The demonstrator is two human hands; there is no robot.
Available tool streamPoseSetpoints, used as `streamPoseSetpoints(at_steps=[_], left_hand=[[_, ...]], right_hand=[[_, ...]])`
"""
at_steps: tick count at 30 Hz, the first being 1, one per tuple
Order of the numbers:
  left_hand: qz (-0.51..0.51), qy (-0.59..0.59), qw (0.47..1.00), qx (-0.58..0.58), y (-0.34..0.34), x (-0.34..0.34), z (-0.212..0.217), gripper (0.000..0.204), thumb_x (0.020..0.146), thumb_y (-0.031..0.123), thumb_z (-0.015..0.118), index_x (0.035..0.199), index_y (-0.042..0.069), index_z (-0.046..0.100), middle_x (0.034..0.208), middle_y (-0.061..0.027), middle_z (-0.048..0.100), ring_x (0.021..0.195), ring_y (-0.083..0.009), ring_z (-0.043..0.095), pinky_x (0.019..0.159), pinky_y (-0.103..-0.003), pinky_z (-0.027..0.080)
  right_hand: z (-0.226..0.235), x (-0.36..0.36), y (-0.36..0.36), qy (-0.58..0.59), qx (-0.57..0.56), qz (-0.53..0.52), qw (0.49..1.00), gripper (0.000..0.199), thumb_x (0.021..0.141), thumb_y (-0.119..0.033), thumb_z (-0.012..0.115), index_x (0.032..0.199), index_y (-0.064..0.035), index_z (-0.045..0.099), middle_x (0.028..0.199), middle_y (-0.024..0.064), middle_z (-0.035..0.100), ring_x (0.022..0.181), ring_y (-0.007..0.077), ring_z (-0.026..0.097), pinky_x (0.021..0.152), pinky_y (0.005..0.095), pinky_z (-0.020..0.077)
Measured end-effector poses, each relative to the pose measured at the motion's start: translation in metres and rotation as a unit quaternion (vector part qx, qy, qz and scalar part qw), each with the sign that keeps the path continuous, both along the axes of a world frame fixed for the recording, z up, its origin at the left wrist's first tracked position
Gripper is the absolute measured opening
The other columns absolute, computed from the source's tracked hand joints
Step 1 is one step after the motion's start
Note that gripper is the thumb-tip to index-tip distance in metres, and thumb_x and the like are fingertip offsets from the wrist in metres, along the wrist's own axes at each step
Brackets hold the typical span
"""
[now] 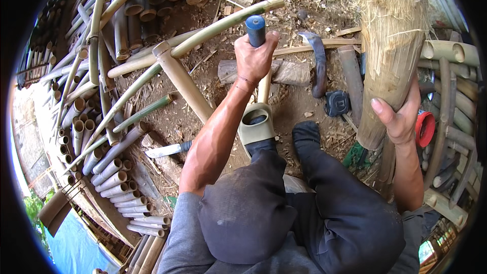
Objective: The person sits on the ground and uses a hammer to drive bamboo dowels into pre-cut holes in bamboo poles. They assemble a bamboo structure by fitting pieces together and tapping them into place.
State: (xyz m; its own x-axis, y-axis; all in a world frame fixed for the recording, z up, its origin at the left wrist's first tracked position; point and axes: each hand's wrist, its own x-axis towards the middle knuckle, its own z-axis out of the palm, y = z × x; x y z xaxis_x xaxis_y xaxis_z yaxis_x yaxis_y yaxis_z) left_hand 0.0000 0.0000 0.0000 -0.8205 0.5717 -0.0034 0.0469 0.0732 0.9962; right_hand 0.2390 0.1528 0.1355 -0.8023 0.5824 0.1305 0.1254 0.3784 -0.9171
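The person's left hand (255, 60) is clenched tight around the blue round handle (256, 29) of a tool, fist closed, with the handle's end poking out above the knuckles at about twelve o'clock from the hand; what hangs below the fist is hidden behind the wrist. The right hand (401, 116) is wrapped around the thick pale bamboo culm with frayed fibres (390, 61), fingers curled behind it and the thumb laid flat on its near face, gripping its lower part where it stands nearly upright at about two o'clock from the person's knees. Just below the left fist, at six o'clock, a foot in an olive open-backed rubber clog (255, 127) rests on the dirt, with the other dark-socked foot (306, 133) beside it at three o'clock. Between the two hands lie a curved dark-bladed machete (319, 66) and a short grey log (286, 72), and below the blade a small black and blue tape measure case (338, 103). At the right hand's three o'clock sits a red round lid-shaped thing (425, 128). Out at eight o'clock from the left arm lies a steel-bladed knife (167, 149) on the ground, and beyond it, from seven to eleven o'clock, a stack of cut bamboo tubes (114, 172).
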Motion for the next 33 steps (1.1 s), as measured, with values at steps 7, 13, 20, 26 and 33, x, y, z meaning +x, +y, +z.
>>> streamPoseSetpoints(at_steps=[7, 13, 20, 26, 33], left_hand=[[0.013, -0.015, 1.0, -0.018, 0.003, 0.0, 0.0, 0.036, 0.085, 0.023, 0.073, 0.06, 0.002, 0.059, 0.055, 0.0037, 0.052, 0.054, -0.0039, 0.045, 0.051, -0.027, 0.041], [0.019, -0.015, 0.999, -0.034, 0.006, -0.001, 0.001, 0.035, 0.085, 0.023, 0.073, 0.061, 0.001, 0.059, 0.055, 0.0031, 0.054, 0.054, -0.0039, 0.046, 0.052, -0.027, 0.042], [0.004, -0.018, 1.0, -0.01, 0.012, 0.002, 0.001, 0.032, 0.085, 0.021, 0.073, 0.064, 0.001, 0.061, 0.057, 0.0025, 0.055, 0.055, -0.0038, 0.047, 0.051, -0.026, 0.043], [-0.01, 0.05, 0.993, -0.11, 0.029, 0.009, -0.001, 0.034, 0.082, 0.028, 0.071, 0.07, -0.002, 0.062, 0.055, -0.0111, 0.056, 0.053, -0.0128, 0.055, 0.058, -0.035, 0.049], [-0.024, 0.04, 0.993, -0.112, 0.034, 0.003, -0.006, 0.035, 0.082, 0.029, 0.07, 0.069, -0.003, 0.063, 0.056, -0.0124, 0.058, 0.054, -0.0145, 0.056, 0.059, -0.036, 0.049]], right_hand=[[-0.001, 0.0, 0.002, -0.001, -0.016, -0.001, 1.0, 0.081, 0.073, -0.024, 0.078, 0.138, 0.0047, 0.04, 0.121, 0.0146, 0.059, 0.107, 0.0203, 0.059, 0.096, 0.035, 0.0462], [-0.004, 0.001, 0.005, -0.004, -0.041, -0.003, 0.999, 0.081, 0.074, -0.022, 0.077, 0.139, 0.0047, 0.039, 0.122, 0.0147, 0.058, 0.108, 0.0205, 0.058, 0.097, 0.0349, 0.0458], [0.005, -0.012, 0.007, 0.016, -0.005, 0.022, 1.0, 0.081, 0.075, -0.018, 0.077, 0.142, 0.0053, 0.036, 0.127, 0.0171, 0.057, 0.113, 0.0222, 0.058, 0.099, 0.0357, 0.0452], [0.007, -0.046, 0.019, -0.102, 0.225, 0.084, 0.965, 0.09, 0.077, -0.018, 0.079, 0.152, -0.0014, 0.033, 0.137, 0.0201, 0.054, 0.124, 0.0288, 0.057, 0.104, 0.039, 0.0467], [-0.001, -0.05, 0.027, 0.041, 0.182, 0.033, 0.982, 0.091, 0.077, -0.02, 0.079, 0.155, -0.0175, 0.033, 0.139, 0.0195, 0.055, 0.12, 0.0312, 0.061, 0.102, 0.0419, 0.0508]])
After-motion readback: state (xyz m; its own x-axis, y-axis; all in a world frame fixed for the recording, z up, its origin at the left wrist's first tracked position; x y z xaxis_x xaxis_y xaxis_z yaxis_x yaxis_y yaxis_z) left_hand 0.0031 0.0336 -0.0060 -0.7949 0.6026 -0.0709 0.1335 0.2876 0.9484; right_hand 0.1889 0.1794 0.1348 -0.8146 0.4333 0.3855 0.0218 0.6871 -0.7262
